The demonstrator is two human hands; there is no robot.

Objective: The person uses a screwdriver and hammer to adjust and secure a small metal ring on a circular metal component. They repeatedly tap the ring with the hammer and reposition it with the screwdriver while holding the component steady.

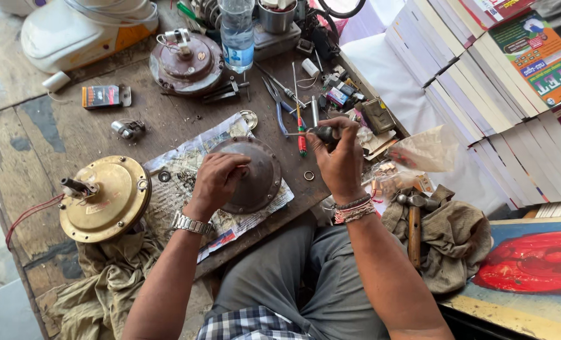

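My left hand (218, 179) rests on a round brown metal motor cover (259, 178) that lies on a sheet of newspaper (186, 189) on the wooden workbench (60, 132). My right hand (338, 160) is closed around the dark handle of a screwdriver (317, 133), whose thin shaft points left over the bench, just above the cover. A small metal ring (309, 175) lies between the cover and my right wrist.
A brass-coloured motor housing (107, 196) sits at the left, a brown one (188, 62) at the back with a plastic water bottle (237, 34). Pliers (279, 104) and small parts litter the back. A hammer (414, 217) lies on cloth at the right, by stacked books (482, 82).
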